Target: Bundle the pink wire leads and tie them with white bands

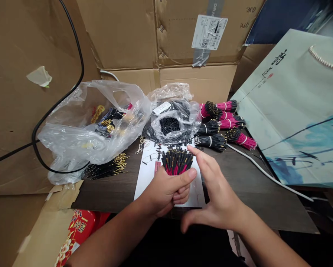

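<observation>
My left hand [172, 189] is wrapped round a bundle of pink-and-black wires [177, 161], its thumb lying across the front. The black ends of the bundle point up and away from me, and some show gold-coloured tips. Close by on the right, my right hand [215, 189] has its thumb and fingers spread apart with nothing between them. Beyond the bundle sits an open clear plastic bag [190, 124] full of short black tube pieces [169, 126]. Several loose black pieces lie on a white sheet [144, 181] beneath my hands.
Several tied wire bundles [211, 141] are piled right of the bag. On the left, a large translucent bag [71, 122] holds more wires, with loose black wires [107, 168] beside it. Cardboard boxes [124, 33] stand behind. A paper bag [294, 111] leans at right, and a white cable [266, 172] crosses the table.
</observation>
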Action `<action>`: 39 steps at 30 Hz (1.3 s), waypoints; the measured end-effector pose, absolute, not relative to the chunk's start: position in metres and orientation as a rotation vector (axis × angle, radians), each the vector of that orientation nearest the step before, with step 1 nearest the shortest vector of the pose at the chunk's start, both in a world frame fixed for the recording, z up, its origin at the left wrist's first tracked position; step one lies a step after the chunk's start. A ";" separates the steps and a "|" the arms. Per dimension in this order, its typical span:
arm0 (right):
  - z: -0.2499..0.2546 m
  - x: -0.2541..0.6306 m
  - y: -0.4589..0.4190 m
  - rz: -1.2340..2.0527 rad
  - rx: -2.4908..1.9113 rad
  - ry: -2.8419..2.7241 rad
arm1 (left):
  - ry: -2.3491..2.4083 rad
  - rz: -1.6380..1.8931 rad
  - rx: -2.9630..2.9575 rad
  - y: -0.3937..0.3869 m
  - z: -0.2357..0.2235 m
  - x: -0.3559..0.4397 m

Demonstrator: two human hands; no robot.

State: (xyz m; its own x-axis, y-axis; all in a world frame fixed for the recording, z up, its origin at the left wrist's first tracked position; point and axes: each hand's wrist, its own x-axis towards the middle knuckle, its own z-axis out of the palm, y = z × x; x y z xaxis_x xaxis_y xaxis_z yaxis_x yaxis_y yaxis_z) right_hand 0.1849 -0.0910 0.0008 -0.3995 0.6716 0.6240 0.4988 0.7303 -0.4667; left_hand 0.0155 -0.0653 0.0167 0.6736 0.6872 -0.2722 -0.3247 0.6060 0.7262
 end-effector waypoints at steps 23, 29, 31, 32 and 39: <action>-0.012 0.175 -0.042 0.925 -0.958 -1.465 | 1.154 0.385 3.000 -0.026 -0.004 0.033; -0.010 0.170 -0.045 0.771 -0.978 -1.554 | 1.085 0.535 3.070 -0.025 -0.009 0.035; -0.010 0.170 -0.045 0.794 -0.985 -1.560 | 1.059 0.541 3.046 -0.024 -0.011 0.032; -0.011 0.169 -0.044 0.833 -0.975 -1.558 | 1.061 0.536 3.025 -0.025 -0.012 0.030; -0.016 0.174 -0.046 0.883 -0.890 -1.416 | 1.112 0.576 3.018 -0.025 -0.013 0.018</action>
State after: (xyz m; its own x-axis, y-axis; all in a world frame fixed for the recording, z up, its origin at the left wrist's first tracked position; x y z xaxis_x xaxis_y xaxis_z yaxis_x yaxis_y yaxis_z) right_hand 0.1735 -0.0457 -0.0155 -0.0235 0.9063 0.4219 0.0199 0.4224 -0.9062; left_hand 0.0183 -0.0254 -0.0125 0.7074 0.6041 0.3670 0.6483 -0.7614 0.0036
